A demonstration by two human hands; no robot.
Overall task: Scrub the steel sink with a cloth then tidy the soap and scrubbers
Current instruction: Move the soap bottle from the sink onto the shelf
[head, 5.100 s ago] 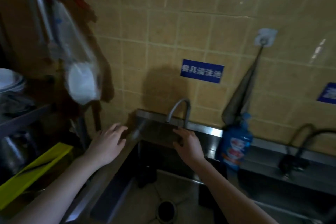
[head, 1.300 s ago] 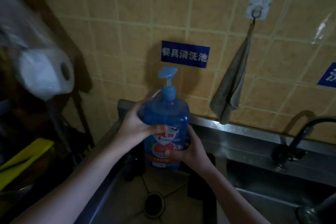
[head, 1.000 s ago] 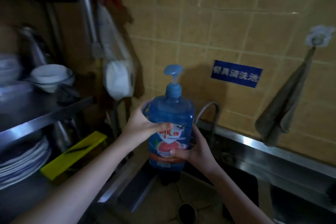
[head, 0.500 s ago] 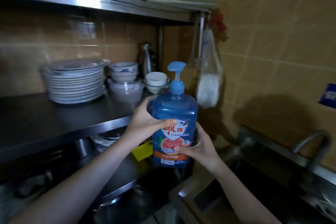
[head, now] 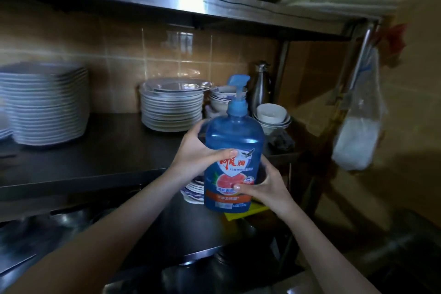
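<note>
1. Soap bottle (head: 235, 162), upright, has come away from the sink to the steel shelf (head: 95, 150); held in the air before it, not yet set down.
2. Left hand (head: 198, 153) wraps its shoulder; right hand (head: 267, 186) clasps its base.
3. Tidying appears under way; placement remains.

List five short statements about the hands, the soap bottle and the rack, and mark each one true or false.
1. The left hand and the right hand both grip the soap bottle. True.
2. The bottle is closed with a flat cap. False: a blue pump head tops it.
3. Stacks of white plates stand on the shelf. True.
4. The bottle lies on its side on the shelf. False: it is held upright in front of the shelf.
5. A plastic bag hangs at the rack's right end. True.
</note>
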